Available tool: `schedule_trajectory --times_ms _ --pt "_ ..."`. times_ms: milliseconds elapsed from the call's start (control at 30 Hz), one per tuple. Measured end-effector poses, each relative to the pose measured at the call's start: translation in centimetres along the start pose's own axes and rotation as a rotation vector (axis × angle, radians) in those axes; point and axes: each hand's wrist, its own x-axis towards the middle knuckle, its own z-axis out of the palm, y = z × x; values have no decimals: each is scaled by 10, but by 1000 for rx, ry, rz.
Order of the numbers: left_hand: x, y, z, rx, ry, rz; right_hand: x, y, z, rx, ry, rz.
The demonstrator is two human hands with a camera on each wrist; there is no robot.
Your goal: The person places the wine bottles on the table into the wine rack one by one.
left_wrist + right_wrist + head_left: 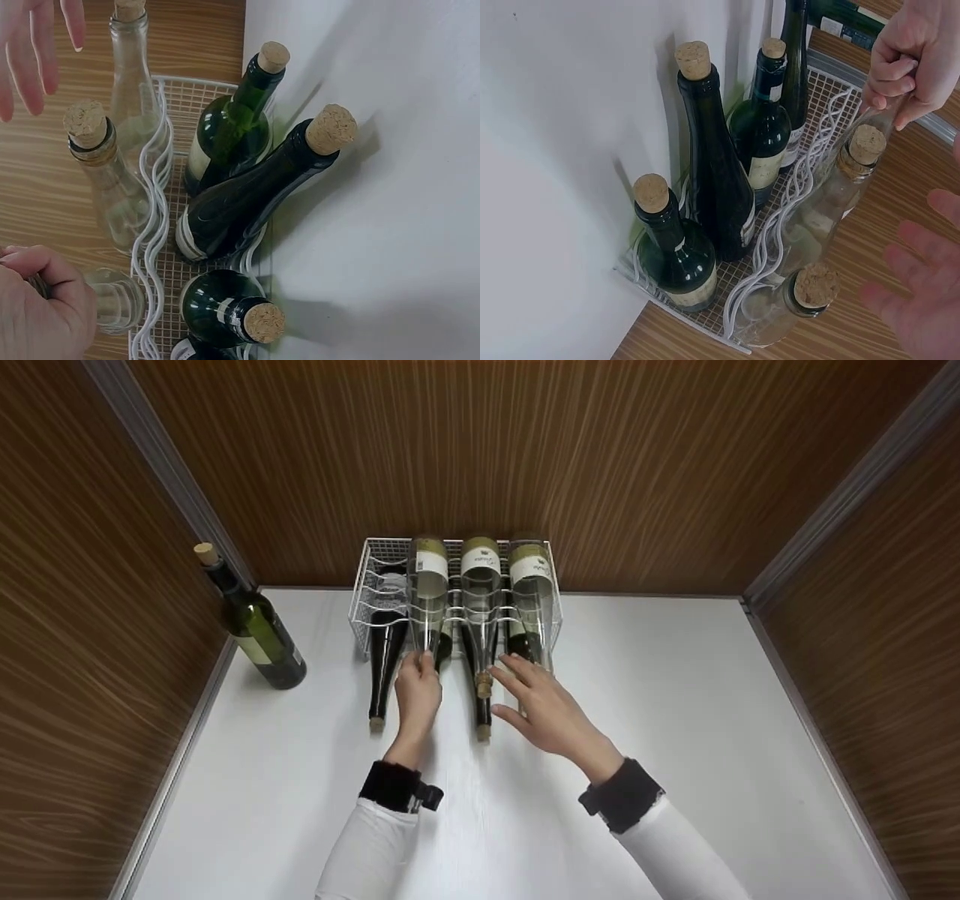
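Note:
My left hand [418, 694] grips the neck of a clear glass wine bottle [430, 577], the leftmost of those lying on top of the white wire rack [362, 604]. Its neck end is hidden in the fist. Beside it lie a middle clear bottle [480, 561] and a right clear bottle [529, 566], both corked in the right wrist view. My right hand [551, 716] hovers over the right bottle's neck, fingers extended and apart, holding nothing. Below, dark corked bottles lie in the rack's lower row, among them a long-necked dark bottle [386, 652] at the left.
A green corked bottle [262, 634] stands upright on the white table [690, 720], left of the rack. Wood-grain panels [645, 472] enclose the back and both sides. The rack is close to the back panel.

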Motion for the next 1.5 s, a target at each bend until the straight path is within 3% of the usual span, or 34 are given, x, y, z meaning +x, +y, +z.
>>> schedule_trajectory --times_ms 300,500,800,933,1133,1500 --pt "4 -4 4 -27 -19 -43 1 -1 1 1 6 0" --pt "7 -7 6 -2 -34 -26 0 -1 0 -2 9 -5" --pt "16 -13 4 -48 -105 -77 0 -1 0 -11 13 -15" --pt "22 -15 5 -54 -99 -53 0 -1 0 -12 -4 -2" --pt "28 -18 7 33 -89 -8 1 -3 -1 -6 -10 8" --pt "28 -18 5 81 -94 -117 1 -3 0 1 1 7"
